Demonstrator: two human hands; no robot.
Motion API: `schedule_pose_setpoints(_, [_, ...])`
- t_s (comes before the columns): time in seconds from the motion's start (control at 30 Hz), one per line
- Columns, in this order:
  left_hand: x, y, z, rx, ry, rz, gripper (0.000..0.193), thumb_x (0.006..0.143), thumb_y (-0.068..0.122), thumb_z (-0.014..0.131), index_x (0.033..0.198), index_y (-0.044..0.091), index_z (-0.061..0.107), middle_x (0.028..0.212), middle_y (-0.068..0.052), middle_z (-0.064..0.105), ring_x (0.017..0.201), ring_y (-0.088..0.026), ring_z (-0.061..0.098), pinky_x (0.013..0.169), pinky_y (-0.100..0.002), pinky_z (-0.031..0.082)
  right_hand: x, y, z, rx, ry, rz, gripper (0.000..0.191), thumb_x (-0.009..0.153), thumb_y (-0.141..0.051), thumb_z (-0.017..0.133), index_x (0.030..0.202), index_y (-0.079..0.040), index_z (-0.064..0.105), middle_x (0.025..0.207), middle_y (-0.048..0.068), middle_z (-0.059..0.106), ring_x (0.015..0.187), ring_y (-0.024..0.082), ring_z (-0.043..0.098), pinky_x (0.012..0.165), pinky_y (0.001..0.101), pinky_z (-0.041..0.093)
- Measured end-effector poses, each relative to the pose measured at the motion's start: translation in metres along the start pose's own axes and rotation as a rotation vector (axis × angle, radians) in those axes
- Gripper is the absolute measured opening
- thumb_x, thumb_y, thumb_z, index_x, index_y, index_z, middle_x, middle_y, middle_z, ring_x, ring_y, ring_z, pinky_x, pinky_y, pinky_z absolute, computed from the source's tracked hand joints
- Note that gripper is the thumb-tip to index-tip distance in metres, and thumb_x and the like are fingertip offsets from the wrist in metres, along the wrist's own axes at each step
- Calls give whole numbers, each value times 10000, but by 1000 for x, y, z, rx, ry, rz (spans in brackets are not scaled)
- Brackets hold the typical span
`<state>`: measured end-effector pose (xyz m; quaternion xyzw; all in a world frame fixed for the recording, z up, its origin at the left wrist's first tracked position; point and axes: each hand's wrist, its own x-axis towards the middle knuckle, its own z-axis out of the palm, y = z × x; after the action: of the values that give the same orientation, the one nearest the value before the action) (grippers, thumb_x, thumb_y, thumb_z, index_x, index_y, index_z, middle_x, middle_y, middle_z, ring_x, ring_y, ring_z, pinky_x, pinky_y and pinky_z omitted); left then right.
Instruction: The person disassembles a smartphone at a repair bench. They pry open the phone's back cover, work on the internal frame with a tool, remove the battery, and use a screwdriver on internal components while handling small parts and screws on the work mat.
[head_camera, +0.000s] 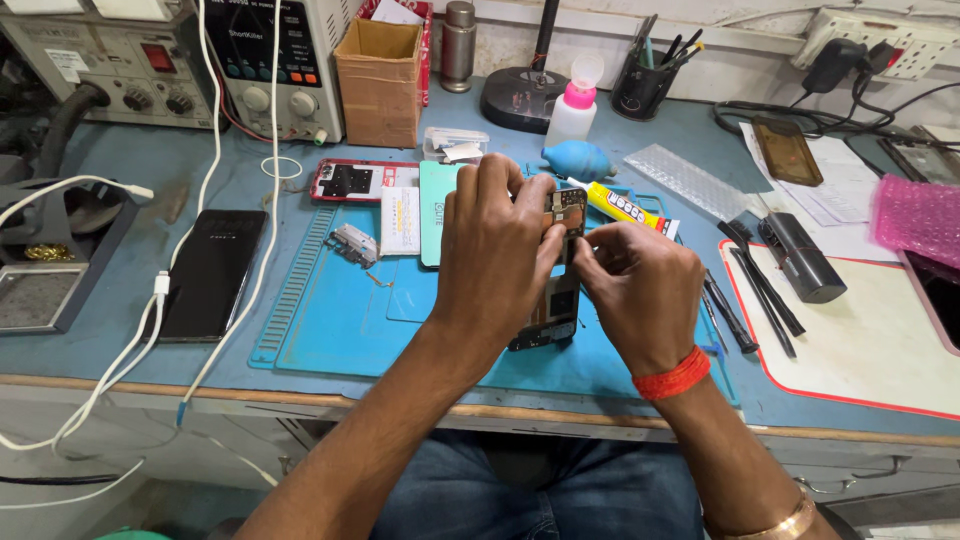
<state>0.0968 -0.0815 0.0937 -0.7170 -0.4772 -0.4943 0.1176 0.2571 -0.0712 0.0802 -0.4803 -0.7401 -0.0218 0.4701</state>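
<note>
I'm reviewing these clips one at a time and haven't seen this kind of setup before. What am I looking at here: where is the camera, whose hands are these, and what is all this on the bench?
There is one picture, from a camera worn on the person's head, looking down at their own bare hands over a workbench. No machine is involved.

The left hand and the right hand together hold an opened phone with its insides showing, lifted above a blue work mat. The right hand's fingertips pinch at its upper edge; what they grip is too small to tell.

On the mat lie a red phone frame and a small metal part. Left of the mat lies a black phone with white cables beside it. To the right are a yellow glue tube, black hand tools and a white pad. At the back stand bench instruments and a cardboard box.
</note>
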Motion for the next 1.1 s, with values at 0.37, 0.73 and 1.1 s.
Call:
schedule_pose_setpoints(0.37, [0,1,-2,-6,4,-4,319,820,145,797,1064,30,627,1075,-131,501,1048,-311,505,877,-447,436,-6,1,5,-49,-14,-11,126,868,-129,792,879,-19,731,710,104,693,607,218,688,581,352,519])
schedule_pose_setpoints(0.73, [2,1,-2,-7,24,-20,290,810,151,802,1020,42,636,1037,-125,498,1008,-311,499,832,-455,417,-5,-1,5,43,67,-31,163,884,-144,818,983,-21,779,839,104,760,696,165,754,634,291,575])
schedule_pose_setpoints(1.1, [2,-1,-2,-16,17,-20,288,799,132,809,992,19,627,1032,-136,492,1003,-313,497,855,-451,430,4,-5,10,19,27,76,135,877,-170,788,857,-40,760,688,69,730,590,163,726,570,303,534])
